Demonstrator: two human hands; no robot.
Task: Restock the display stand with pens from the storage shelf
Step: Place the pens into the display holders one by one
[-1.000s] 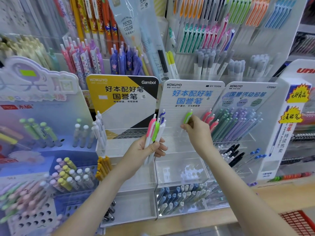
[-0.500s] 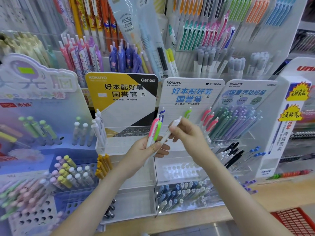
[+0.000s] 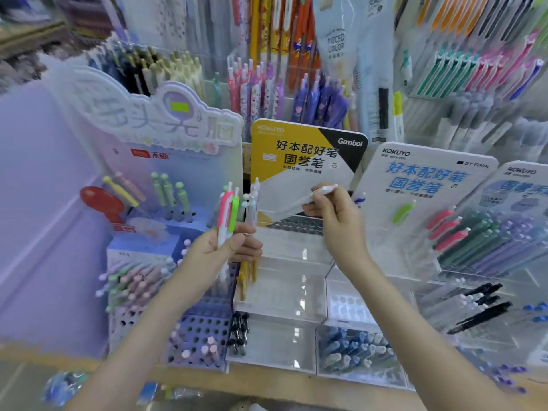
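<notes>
The likeliest slip, as we judge it, is at the right grip (image 3: 335,216): it pinches the white pen (image 3: 311,197) by fingertips alone, near its upper end, so the long free barrel could swing loose or drop into the clear tiers (image 3: 284,286) at six o'clock below; a pen so slanted may also miss its slot. A second risk is the wrong home; the white pen hangs in front of the yellow stand (image 3: 308,155), while the blue-lettered stand (image 3: 427,179), with its lone green pen (image 3: 401,213), stands at three o'clock of it; we cannot tell which is meant. The left grip (image 3: 221,252) is clenched round a bunch of pens (image 3: 227,213), pink and green clips uppermost; were it to loosen, the bunch could fan out and slide to the counter (image 3: 267,378).

The white pen runs from one o'clock to eight o'clock across the right grip's fingertips, its upper end just past them, its lower end free and pointing toward the left grip; the left grip sits at eight o'clock of it, apart; the bunch rises at twelve o'clock out of the left grip, near upright.
</notes>
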